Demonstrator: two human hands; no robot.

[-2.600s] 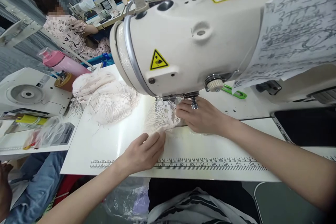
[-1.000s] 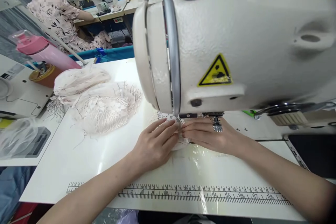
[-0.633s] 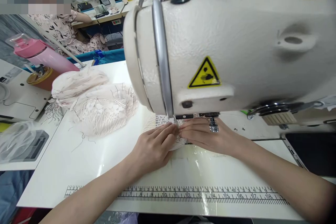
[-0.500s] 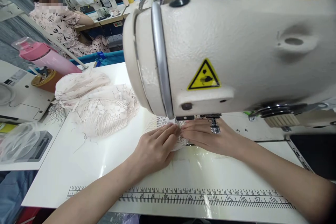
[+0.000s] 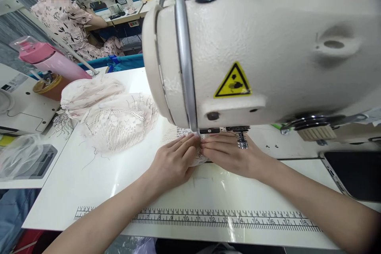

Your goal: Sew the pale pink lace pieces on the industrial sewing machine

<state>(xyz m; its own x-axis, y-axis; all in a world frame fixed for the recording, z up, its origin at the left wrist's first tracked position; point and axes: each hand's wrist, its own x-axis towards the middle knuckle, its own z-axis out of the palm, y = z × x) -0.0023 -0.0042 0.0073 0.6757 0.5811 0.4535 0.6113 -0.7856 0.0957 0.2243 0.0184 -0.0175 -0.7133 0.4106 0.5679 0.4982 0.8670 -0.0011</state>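
Under the head of a cream sewing machine (image 5: 282, 59), both hands are on a pale piece of lace fabric (image 5: 200, 160). My left hand (image 5: 175, 159) presses it from the left, fingers together and bent at the tips. From the right, my right hand (image 5: 232, 154) holds the same piece, its fingers almost meeting those of the left. The machine head hides the needle, and the hands cover most of the lace. To the left lies a heap of pale lace pieces (image 5: 116, 127) with loose dark threads.
A printed ruler strip (image 5: 208, 218) runs along the front of the white table (image 5: 98, 182). A phone (image 5: 354, 174) lies at the right. At the left stand a pink bottle (image 5: 56, 61) and a brown tub (image 5: 50, 87). Another person (image 5: 62, 24) sits at a machine behind.
My hands and the lace have shifted slightly left in the picture, while the machine head appears a little further right. Both hands keep their hold.
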